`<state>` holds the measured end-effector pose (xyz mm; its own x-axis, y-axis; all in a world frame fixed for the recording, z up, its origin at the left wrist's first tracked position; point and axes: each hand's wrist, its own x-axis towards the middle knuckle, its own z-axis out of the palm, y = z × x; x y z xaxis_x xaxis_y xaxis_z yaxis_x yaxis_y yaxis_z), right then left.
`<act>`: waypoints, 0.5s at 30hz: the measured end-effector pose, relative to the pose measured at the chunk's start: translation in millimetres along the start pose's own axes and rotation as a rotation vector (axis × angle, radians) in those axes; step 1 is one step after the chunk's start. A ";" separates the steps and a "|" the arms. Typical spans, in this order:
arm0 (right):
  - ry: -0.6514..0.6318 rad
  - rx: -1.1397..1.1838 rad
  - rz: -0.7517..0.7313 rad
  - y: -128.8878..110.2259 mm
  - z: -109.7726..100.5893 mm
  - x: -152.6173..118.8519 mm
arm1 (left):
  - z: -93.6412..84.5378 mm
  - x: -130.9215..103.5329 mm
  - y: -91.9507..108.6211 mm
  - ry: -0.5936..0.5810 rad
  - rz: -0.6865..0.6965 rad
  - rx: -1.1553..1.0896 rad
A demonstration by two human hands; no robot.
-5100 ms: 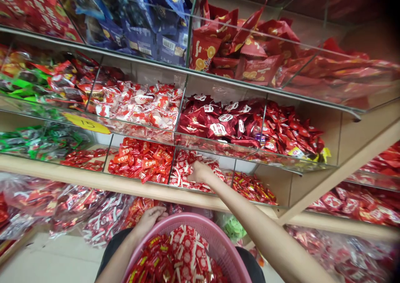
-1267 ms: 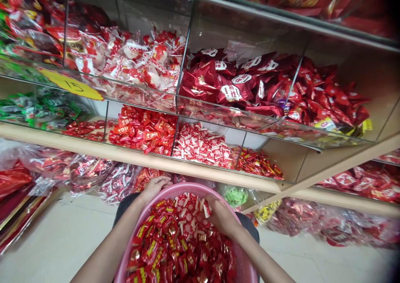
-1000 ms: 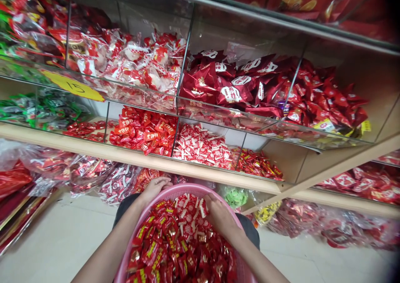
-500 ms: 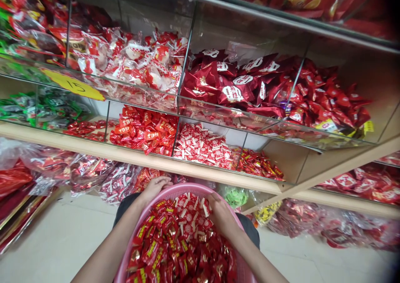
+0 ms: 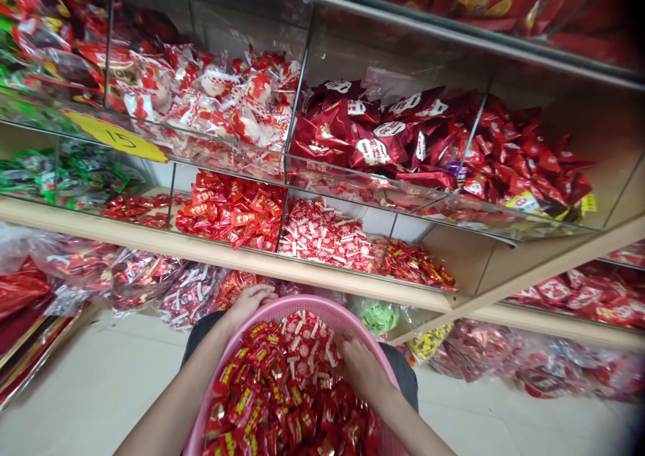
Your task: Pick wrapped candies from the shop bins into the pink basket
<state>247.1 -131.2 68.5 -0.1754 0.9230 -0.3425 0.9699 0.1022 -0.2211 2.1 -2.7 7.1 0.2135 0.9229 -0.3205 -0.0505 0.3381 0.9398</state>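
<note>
A pink plastic basket full of red wrapped candies stands between my knees. White-and-red candies lie at its far side. My left hand rests at the basket's upper left rim with its fingers stretched forward, holding nothing I can see. My right hand is inside the basket at the right, touching the candies; its fingers are curled down and partly hidden, so what they hold cannot be made out.
A glass-fronted shelf ahead holds compartments of wrapped candies, with a yellow price tag marked 15. Bagged candies lie under it on the floor. Flat red packages lie at the left; more bags lie at the right.
My right hand has shifted slightly down in the basket, and its fingers are more curled. My left hand has stayed at the rim.
</note>
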 end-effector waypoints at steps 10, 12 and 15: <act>0.028 -0.040 0.000 -3.3 -0.4 -3.4 | 0.2 -1.0 2.0 -0.007 0.002 0.011; 0.073 0.001 -0.015 2.8 1.8 -4.7 | 0.4 -1.0 2.2 -0.005 0.002 0.014; 0.149 0.062 -0.037 12.4 2.2 -4.9 | 0.5 -0.1 1.3 0.002 0.003 0.014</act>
<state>259.6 -135.3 65.4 -0.1796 0.9643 -0.1944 0.9501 0.1189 -0.2883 2.6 -2.5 8.4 0.2115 0.9242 -0.3181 -0.0371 0.3328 0.9423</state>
